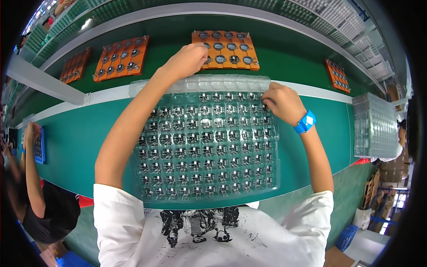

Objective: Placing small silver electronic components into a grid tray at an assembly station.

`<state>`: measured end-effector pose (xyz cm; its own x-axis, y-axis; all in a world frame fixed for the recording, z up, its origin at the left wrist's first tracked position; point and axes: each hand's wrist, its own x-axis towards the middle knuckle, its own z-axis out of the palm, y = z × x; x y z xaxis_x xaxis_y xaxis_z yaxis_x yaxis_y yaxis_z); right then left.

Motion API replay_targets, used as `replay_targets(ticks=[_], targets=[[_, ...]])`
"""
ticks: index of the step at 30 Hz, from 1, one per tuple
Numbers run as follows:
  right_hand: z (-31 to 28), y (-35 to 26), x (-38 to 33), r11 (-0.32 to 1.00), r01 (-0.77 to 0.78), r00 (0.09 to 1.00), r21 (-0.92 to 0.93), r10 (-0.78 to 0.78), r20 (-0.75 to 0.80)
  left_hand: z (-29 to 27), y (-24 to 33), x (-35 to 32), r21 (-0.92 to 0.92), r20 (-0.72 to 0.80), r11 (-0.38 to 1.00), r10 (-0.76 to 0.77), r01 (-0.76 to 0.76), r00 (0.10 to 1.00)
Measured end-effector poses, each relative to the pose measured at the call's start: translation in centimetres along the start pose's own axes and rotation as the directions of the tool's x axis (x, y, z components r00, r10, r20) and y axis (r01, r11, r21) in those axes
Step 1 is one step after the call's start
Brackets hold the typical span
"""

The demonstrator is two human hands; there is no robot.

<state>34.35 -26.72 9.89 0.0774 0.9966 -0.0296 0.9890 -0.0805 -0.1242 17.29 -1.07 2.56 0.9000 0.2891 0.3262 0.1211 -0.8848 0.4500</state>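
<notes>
My left hand (188,59) reaches over the left edge of an orange fixture board (226,49), its fingers pinched at a round recess. What they hold, if anything, is hidden. The board bears rows of round grey seats, and a small dark part sits in one of the near ones. My right hand (283,103) is closed at the far right corner of a clear plastic blister tray (276,175); its fingertips cover whatever is in them. Small black-and-silver electronic parts (207,137) fill most of the tray's pockets, while a few in the far left row look vacant.
More orange boards (120,58) stand along the green conveyor, two at left and one (337,75) at right. Stacked clear trays (376,125) rise on the right of the green table (307,155). A grey post (49,80) slants at left. A co-worker's arm (34,173) is beyond it.
</notes>
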Motion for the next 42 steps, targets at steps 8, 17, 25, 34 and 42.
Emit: replay_targets(ticks=[8,17,25,34,42], targets=[[-3.1,1.4,4.3,0.987,0.088,0.976,0.136,-0.058,-0.210,0.0,0.1,-0.7,-0.042,-0.070,0.995,-0.089,0.086,0.994],[3.2,2.7,11.3,0.988,0.130,0.946,-0.080,-0.148,-0.288,-1.1,-0.5,-1.5,0.070,-0.011,0.997,-0.018,0.019,1.000],[4.3,2.3,12.2,0.985,0.169,0.939,0.024,-0.154,-0.308,-4.0,1.5,-4.3,-0.035,-0.164,0.999,-0.017,0.011,0.986],[1.0,-0.9,9.3,0.987,0.134,0.948,0.091,-0.101,-0.303,-0.8,7.5,-7.5,0.221,0.117,0.969,0.086,-0.111,0.989],[0.8,-3.8,2.0,0.983,0.062,0.997,0.172,-0.069,0.032,-3.4,4.0,-3.3,0.037,-0.135,0.999,0.004,0.001,0.991]])
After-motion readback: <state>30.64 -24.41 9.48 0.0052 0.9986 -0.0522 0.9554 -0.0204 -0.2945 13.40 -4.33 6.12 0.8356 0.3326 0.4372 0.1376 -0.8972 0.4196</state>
